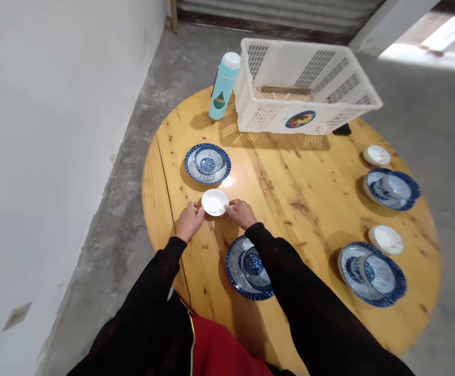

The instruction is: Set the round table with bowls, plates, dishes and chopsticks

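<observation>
A small white bowl (pixel 214 200) is between my two hands, over the left part of the round wooden table. My left hand (pixel 190 220) pinches its left rim. On the opposite rim, the fingers of my right hand (pixel 241 213) are closed. Whether the bowl rests on the wood or hangs just above it, I cannot tell. Just beyond it lies a blue-patterned plate (pixel 190 168) with a glass-like bowl (pixel 210 158) on it. Nearer to me, a second blue-patterned plate (pixel 235 266) bears a similar bowl (pixel 254 263), partly hidden by my right sleeve.
A white plastic crate (pixel 266 117) with sticks inside stands at the table's far side, beside a turquoise bottle (pixel 224 86). Along the right edge are white bowls (pixel 376 154) (pixel 386 239) and stacked blue-patterned dishes (pixel 401 190) (pixel 392 279). A white wall (pixel 55 130) rises on the left.
</observation>
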`<move>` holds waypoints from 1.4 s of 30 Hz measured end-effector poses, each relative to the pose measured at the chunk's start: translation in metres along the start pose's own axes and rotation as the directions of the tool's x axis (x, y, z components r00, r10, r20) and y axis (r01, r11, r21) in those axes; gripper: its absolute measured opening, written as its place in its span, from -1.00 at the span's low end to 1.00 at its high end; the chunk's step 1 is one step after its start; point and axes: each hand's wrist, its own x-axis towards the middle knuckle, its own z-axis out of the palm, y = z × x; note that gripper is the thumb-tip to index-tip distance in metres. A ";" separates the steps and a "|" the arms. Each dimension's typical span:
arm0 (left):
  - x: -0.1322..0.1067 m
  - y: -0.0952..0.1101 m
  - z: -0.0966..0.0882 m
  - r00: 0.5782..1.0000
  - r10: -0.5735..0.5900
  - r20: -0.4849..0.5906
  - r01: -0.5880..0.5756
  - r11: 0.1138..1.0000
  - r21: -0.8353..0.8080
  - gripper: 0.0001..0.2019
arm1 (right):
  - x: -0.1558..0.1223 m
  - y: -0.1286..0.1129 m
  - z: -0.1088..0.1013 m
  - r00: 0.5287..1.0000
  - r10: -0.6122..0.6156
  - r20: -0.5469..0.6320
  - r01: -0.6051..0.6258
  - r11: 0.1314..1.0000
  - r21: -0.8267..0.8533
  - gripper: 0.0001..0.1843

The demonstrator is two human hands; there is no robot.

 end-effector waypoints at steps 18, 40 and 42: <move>-0.112 -0.039 -0.028 0.993 0.088 -0.078 -0.097 0.987 -0.124 -0.73 | -0.295 0.147 -0.022 0.609 0.497 -0.618 -0.211 0.853 0.478 -0.48; -0.382 0.067 0.252 0.655 0.512 0.556 -0.604 0.797 -0.023 -0.75 | -0.508 0.389 0.005 0.637 0.701 -0.322 -0.151 0.523 0.839 -0.39; -0.401 0.079 0.276 0.532 0.536 0.655 -0.683 0.729 -0.041 -0.75 | -0.536 0.410 0.004 0.590 0.740 -0.323 -0.137 0.486 0.864 -0.40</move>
